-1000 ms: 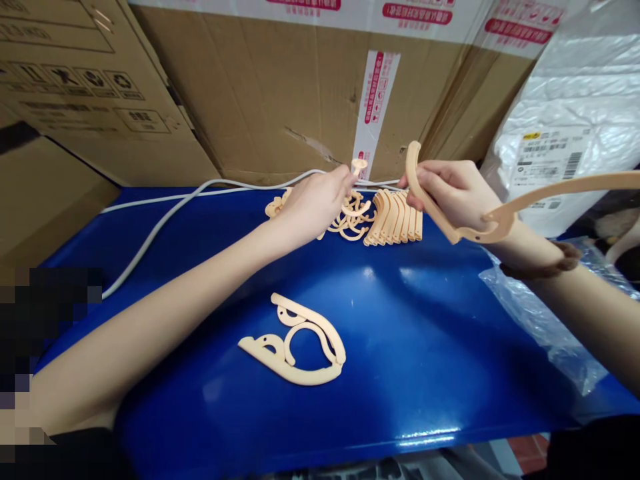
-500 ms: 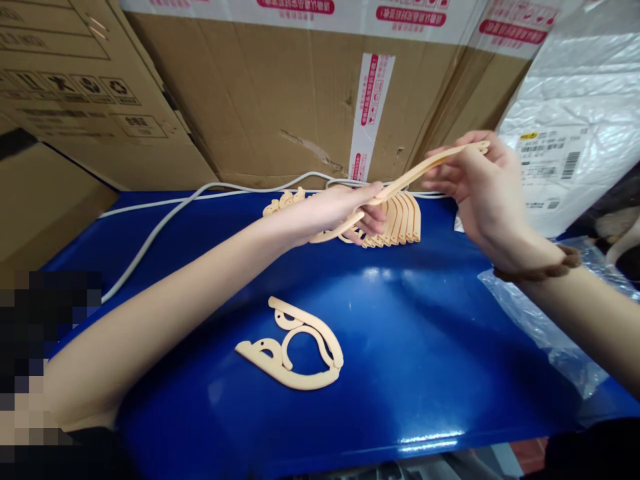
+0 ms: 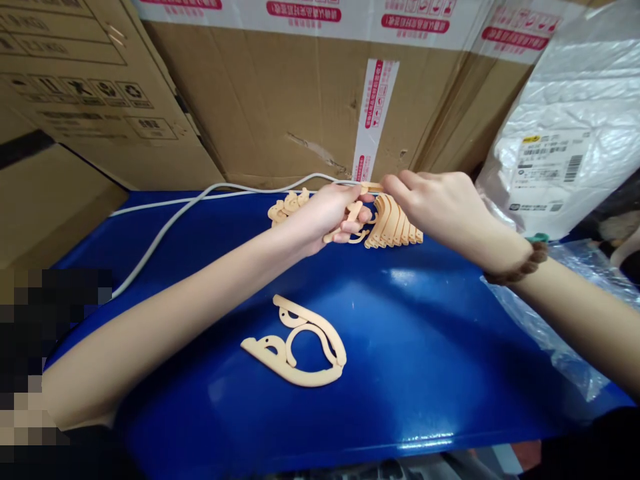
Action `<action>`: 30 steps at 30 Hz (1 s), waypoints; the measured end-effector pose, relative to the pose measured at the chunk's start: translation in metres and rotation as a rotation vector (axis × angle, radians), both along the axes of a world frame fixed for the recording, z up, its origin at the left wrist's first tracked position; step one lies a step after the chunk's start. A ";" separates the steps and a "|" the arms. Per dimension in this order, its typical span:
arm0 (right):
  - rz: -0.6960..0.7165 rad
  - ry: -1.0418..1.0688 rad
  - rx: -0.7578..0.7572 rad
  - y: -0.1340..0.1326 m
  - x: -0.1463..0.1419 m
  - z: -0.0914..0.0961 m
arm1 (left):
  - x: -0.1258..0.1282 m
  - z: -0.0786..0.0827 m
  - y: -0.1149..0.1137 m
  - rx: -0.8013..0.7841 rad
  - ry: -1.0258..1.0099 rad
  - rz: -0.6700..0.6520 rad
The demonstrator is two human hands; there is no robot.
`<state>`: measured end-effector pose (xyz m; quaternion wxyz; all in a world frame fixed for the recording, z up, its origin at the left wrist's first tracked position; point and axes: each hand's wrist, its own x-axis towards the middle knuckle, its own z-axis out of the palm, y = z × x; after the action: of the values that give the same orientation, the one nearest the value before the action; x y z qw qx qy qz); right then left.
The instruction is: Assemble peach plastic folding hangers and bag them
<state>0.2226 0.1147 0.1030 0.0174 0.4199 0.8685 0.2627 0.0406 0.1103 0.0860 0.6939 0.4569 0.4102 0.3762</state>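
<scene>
A slim, smooth, pale beige strip, partly hidden, bridges the hands near the tabletop's far edge. The left hand's grip pinches one end, also cradling a matching beige piece; the right hand's clasps the other.

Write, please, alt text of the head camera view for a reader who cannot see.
The left hand and right hand hold beige parts above a blue table. A folded hanger lies nearer the viewer; a row of curved pieces shows between the hands, with a cardboard box behind.
</scene>
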 end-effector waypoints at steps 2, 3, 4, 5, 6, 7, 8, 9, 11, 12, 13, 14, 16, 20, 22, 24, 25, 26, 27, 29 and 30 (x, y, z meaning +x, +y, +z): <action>0.002 -0.041 -0.028 0.000 -0.003 -0.004 | 0.002 -0.005 -0.002 0.032 0.050 0.014; -0.002 -0.034 -0.040 0.001 -0.004 -0.008 | 0.004 -0.008 -0.003 0.062 0.091 0.036; -0.011 -0.009 -0.054 0.001 -0.005 -0.011 | 0.005 -0.011 -0.004 0.103 0.133 0.060; -0.027 0.034 -0.075 0.002 -0.006 -0.014 | 0.007 -0.015 -0.006 0.160 0.175 0.084; -0.047 0.108 -0.113 0.003 -0.006 -0.016 | 0.009 -0.020 -0.008 0.243 0.217 0.102; -0.064 0.210 -0.183 0.005 -0.006 -0.018 | 0.011 -0.024 -0.010 0.351 0.265 0.114; -0.076 0.338 -0.286 0.008 -0.005 -0.018 | 0.012 -0.027 -0.012 0.472 0.318 0.121; -0.083 0.485 -0.398 0.011 -0.004 -0.018 | 0.012 -0.029 -0.014 0.585 0.371 0.129; -0.097 0.790 -0.591 0.021 0.003 -0.016 | 0.006 -0.027 -0.012 0.724 0.442 0.150; -0.111 0.917 -0.637 0.025 0.009 -0.015 | 0.000 -0.023 -0.008 0.745 0.456 0.167; -0.128 1.008 -0.638 0.029 0.015 -0.014 | -0.009 -0.018 -0.002 0.723 0.448 0.177; -0.142 1.052 -0.602 0.033 0.022 -0.013 | -0.020 -0.012 0.007 0.710 0.464 0.223; -0.134 0.998 -0.466 0.035 0.038 -0.012 | -0.051 -0.001 0.027 0.589 0.578 0.251; -0.027 0.694 -0.186 0.026 0.063 -0.019 | -0.120 -0.004 0.063 0.173 0.632 0.128; 0.028 0.537 -0.103 0.019 0.069 -0.026 | -0.144 -0.017 0.072 0.056 0.705 0.100; 0.054 0.384 -0.059 0.013 0.071 -0.035 | -0.157 -0.032 0.077 0.012 0.781 0.056; 0.056 0.320 -0.052 0.011 0.072 -0.040 | -0.160 -0.038 0.079 0.006 0.810 0.041; 0.059 0.268 -0.056 0.010 0.072 -0.044 | -0.161 -0.043 0.079 0.006 0.842 0.032; 0.064 0.226 -0.067 0.009 0.072 -0.048 | -0.160 -0.046 0.080 0.015 0.874 0.029; 0.077 0.158 -0.093 0.007 0.071 -0.054 | -0.157 -0.050 0.081 0.051 0.943 0.027; 0.086 0.131 -0.104 0.007 0.071 -0.056 | -0.155 -0.050 0.082 0.075 0.970 0.025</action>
<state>0.2936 0.1216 0.0467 -0.0290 0.3973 0.8974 0.1897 -0.1148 0.1919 0.0359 0.4010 0.5992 0.6781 0.1426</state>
